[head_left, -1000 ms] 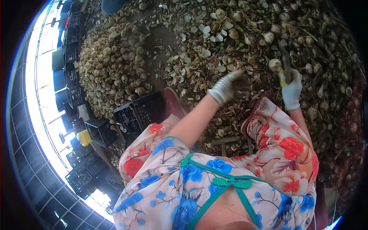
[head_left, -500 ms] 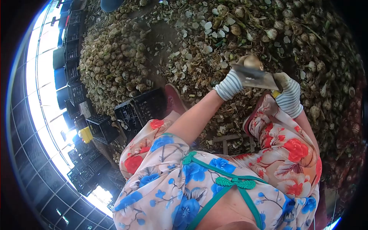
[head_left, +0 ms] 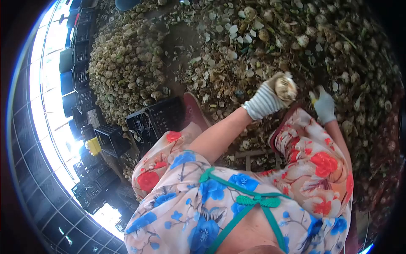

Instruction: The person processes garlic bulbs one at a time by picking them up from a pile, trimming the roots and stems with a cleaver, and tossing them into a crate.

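My left hand (head_left: 270,95), in a striped glove, is closed around a pale, round bulb (head_left: 286,88) that looks like garlic. The bulb's lighter, papery end faces right, above my right knee. To its right, my right hand (head_left: 325,106), in a similar glove, is closed low over the heap. A bit of yellow knife handle (head_left: 314,100) shows at its fingers. The blade cannot be made out against the dark bulbs. The two hands are apart.
Loose bulbs with stems (head_left: 351,80) heap up on the right, and a pile of trimmed bulbs (head_left: 127,67) lies on the left. Dry peelings (head_left: 220,72) cover the floor between. A black crate (head_left: 158,118) stands by my left shoe (head_left: 194,111); more crates (head_left: 84,76) line the left side.
The broad knife blade was across the bulb; my right hand has drawn away to the right and down. My left hand has turned, moving slightly right with the bulb.
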